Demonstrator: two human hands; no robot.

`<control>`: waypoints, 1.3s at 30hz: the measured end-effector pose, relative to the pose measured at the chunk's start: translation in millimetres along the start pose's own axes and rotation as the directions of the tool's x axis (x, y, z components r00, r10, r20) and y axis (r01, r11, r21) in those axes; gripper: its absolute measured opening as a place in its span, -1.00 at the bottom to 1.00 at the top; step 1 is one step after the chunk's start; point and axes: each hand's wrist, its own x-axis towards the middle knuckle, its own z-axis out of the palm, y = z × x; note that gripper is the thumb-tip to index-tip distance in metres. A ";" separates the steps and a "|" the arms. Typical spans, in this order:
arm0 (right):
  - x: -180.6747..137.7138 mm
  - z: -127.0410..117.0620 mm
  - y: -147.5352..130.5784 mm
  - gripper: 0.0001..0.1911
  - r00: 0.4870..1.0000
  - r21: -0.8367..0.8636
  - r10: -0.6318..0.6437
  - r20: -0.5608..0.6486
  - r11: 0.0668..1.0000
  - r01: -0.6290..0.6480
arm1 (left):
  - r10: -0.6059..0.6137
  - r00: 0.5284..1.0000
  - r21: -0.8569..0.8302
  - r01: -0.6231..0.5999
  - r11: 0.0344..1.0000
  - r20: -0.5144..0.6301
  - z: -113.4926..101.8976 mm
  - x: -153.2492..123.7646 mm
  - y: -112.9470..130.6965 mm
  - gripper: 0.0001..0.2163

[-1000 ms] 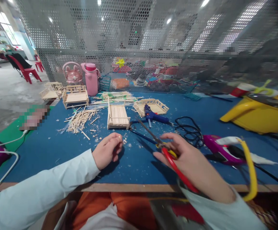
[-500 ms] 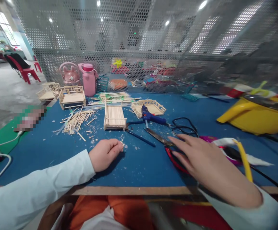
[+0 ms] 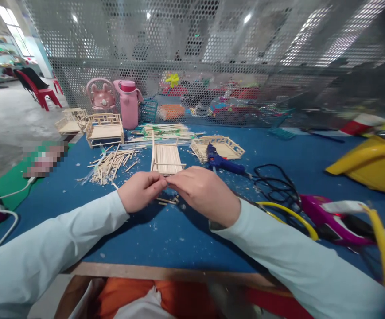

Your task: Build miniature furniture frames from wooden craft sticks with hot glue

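Note:
My left hand (image 3: pixel 142 189) is closed in a pinch just in front of a small bed-shaped frame of wooden sticks (image 3: pixel 167 156). Meeting it fingertip to fingertip, my right hand (image 3: pixel 205 192) is closed as well. Whatever the fingers hold between them is too small and covered to make out. Short stick pieces (image 3: pixel 168 201) lie on the table below the fingers. A blue glue gun (image 3: pixel 227 164) rests beyond my right hand, against a second stick frame (image 3: pixel 234 149). The red-handled scissors do not show.
Loose wooden sticks (image 3: pixel 114 164) are heaped at the left, near two finished-looking stick frames (image 3: pixel 104 130). A pink bottle (image 3: pixel 129 108) stands by the mesh screen (image 3: pixel 165 44). On the right are a black cord (image 3: pixel 275 181), a purple device (image 3: pixel 318 217) and a yellow container (image 3: pixel 375 166).
My right hand has moved left from over the scissors and closed beside my left hand. The left hand has risen slightly towards the stick frame. The view has shifted a little.

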 end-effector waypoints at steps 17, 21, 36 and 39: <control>13.9 60.2 -2.8 -0.77 0.827 0.276 0.545 -0.139 0.823 -0.496 | -0.023 0.924 -0.053 0.003 0.999 -0.381 -12.7 20.1 -42.5 -0.80; 13.6 62.0 -0.8 -0.77 0.819 0.310 0.555 -0.145 0.811 -0.495 | 0.041 0.919 0.051 -0.022 0.998 -0.393 -14.0 22.0 -43.3 -0.83; 14.5 60.4 -1.9 -0.77 0.830 0.279 0.547 -0.107 0.818 -0.503 | 0.083 0.912 0.099 -0.047 0.994 -0.401 -12.7 25.7 -51.3 -0.84; 14.5 60.9 -1.8 -0.78 0.824 0.274 0.558 -0.101 0.812 -0.516 | 0.094 0.917 0.140 -0.043 0.989 -0.387 -13.3 25.1 -52.6 -0.81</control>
